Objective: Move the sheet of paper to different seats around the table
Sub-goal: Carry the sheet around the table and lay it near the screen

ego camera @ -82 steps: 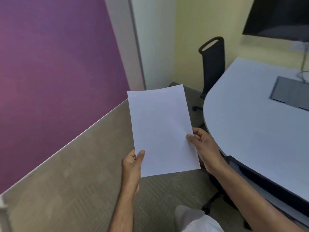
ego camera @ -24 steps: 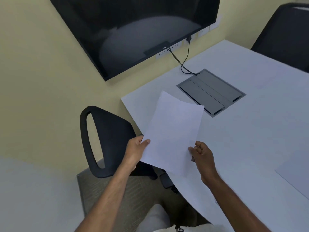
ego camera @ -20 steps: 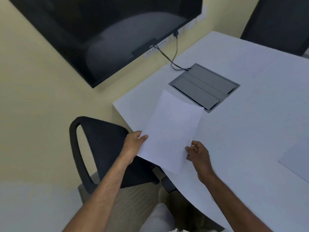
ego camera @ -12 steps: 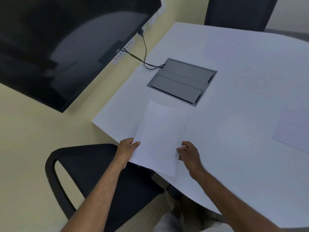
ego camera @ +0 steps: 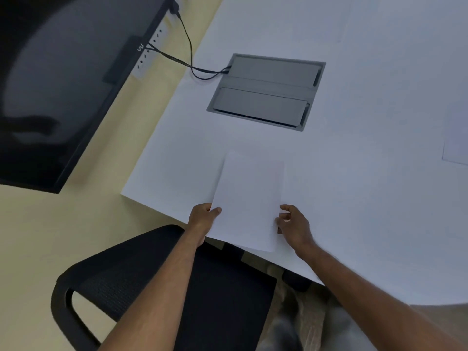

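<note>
Left hand (ego camera: 203,216) pinching the left edge of the sheet of paper (ego camera: 249,201), thumb on top, fingers tucked beneath. Right hand (ego camera: 293,225) at the sheet's right edge, fingers curled loosely beside it; cannot tell whether gripping or just touching. Sheet lying low over the near edge of the white counter (ego camera: 367,173), its lower end overhanging slightly past the rim, long side pointing away toward the grey cable hatch (ego camera: 266,91) set flush in the counter. Black cables (ego camera: 188,54) running from the hatch up to a dark wall screen (ego camera: 63,84) on the left. Black mesh chair (ego camera: 177,287) directly below the hands, pushed close to the counter's rim. Second sheet (ego camera: 457,138) flat at the far right edge, well apart.
</note>
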Action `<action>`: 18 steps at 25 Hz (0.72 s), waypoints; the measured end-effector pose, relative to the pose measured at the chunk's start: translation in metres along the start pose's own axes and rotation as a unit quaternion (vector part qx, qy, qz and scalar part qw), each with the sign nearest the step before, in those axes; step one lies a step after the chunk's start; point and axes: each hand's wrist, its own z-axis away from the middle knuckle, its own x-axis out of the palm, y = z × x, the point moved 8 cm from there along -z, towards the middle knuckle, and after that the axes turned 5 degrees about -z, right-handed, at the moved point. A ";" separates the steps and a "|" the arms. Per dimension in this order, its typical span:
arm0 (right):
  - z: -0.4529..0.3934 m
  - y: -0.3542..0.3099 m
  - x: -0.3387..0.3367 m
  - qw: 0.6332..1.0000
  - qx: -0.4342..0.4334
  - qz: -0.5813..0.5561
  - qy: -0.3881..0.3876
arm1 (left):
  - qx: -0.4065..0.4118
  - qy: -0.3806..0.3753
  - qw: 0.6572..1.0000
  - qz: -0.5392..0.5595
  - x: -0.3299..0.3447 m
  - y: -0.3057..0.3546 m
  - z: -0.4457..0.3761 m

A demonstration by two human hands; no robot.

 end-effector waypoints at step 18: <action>-0.010 -0.005 0.068 0.802 -0.227 0.548 -0.068 | 0.137 0.084 0.961 -0.226 -0.021 -0.017 -0.060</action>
